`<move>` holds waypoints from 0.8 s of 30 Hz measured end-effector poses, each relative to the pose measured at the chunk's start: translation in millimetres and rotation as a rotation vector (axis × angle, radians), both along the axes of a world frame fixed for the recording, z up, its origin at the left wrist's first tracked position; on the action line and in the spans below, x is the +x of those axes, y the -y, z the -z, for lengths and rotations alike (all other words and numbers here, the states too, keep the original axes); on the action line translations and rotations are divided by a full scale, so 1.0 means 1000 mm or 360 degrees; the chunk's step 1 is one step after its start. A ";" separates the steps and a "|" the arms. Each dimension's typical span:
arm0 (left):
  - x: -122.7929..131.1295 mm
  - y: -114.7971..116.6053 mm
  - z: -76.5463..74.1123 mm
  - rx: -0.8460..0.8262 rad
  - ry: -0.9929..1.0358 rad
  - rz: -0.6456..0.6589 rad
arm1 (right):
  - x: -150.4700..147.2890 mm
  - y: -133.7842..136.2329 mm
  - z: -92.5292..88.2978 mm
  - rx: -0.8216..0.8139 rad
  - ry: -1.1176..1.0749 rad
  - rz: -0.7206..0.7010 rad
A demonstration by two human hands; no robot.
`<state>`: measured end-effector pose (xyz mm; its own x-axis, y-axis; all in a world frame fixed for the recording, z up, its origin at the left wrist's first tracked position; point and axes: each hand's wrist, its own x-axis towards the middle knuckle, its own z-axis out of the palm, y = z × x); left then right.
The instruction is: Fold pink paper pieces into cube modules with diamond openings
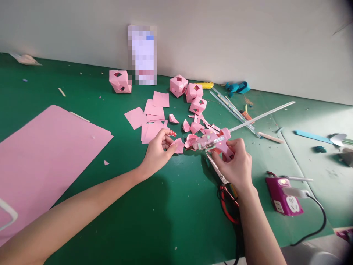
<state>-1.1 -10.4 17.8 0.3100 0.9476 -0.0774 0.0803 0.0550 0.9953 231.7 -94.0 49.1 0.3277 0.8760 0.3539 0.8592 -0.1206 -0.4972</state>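
Observation:
My left hand pinches a small folded pink paper piece between thumb and fingers. In my right hand is a pink hot glue gun, its nozzle pointing left toward that paper piece. A long clear glue stick sticks out of the gun's back end. Beneath my right hand lie scissors with red handles, partly hidden by my wrist. Folded pink pieces and scraps lie just behind the gun. Square pink paper sheets are spread behind my left hand.
Pink paper polyhedra stand near the wall, with another beside a blurred-out upright panel. Large pink sheets cover the left side. A magenta power block with a plugged-in cord sits right. Loose glue sticks lie behind.

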 end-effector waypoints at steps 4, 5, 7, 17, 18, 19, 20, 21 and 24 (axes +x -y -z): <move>0.000 0.001 0.001 -0.0009 -0.0005 0.0009 | -0.002 0.000 0.000 0.0107 -0.0095 0.0098; 0.000 0.001 0.001 -0.0014 -0.0003 0.0012 | -0.003 0.000 0.002 0.0123 -0.0093 0.0117; 0.000 0.001 0.001 -0.0026 0.0002 0.0013 | -0.005 -0.001 0.005 0.0138 -0.0065 0.0142; 0.000 0.000 0.000 -0.0066 0.0018 0.0026 | -0.005 0.000 0.018 0.0191 0.0250 0.0088; 0.000 0.000 0.000 -0.0065 0.0017 0.0024 | -0.005 0.000 0.019 0.0201 0.0262 0.0087; -0.001 0.000 0.001 -0.0061 0.0014 0.0022 | -0.004 0.001 0.019 0.0210 0.0269 0.0087; -0.001 0.000 0.001 -0.0056 0.0009 0.0020 | -0.004 0.001 0.020 0.0216 0.0274 0.0089; -0.001 0.000 0.001 -0.0049 0.0004 0.0021 | -0.004 0.000 0.020 0.0221 0.0279 0.0093; -0.001 0.000 0.000 -0.0037 -0.0008 0.0027 | -0.005 0.000 0.020 0.0235 0.0292 0.0116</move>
